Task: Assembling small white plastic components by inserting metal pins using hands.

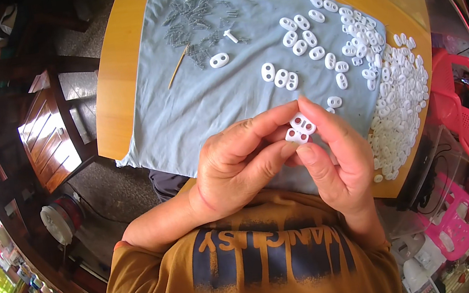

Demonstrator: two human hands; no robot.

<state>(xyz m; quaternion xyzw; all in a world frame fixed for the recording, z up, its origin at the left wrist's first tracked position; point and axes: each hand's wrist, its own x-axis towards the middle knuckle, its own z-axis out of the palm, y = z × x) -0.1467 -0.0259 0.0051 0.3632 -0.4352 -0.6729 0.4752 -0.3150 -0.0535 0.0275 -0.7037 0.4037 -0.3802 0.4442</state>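
Note:
My left hand (242,160) and my right hand (338,159) meet in front of my chest, thumbs and fingertips closed around small white plastic pieces. One is an oval two-hole cord lock (303,123). Against it sits a second white two-hole piece (293,136), partly covered by the left thumb; whether the two are joined I cannot tell. Just beyond my fingers, a short row of white cord locks (280,77) lies on the blue-grey cloth (199,109). Farther left are a single cord lock (219,60) and a white T-shaped plunger (230,36).
Small metal springs (193,23) lie in a heap at the far left, near a thin wooden stick (178,67). Loose cord locks (309,38) spread toward a big pile of white parts (399,105) on the wooden table's (116,97) right side. Pink plastic chairs (452,224) stand at the right.

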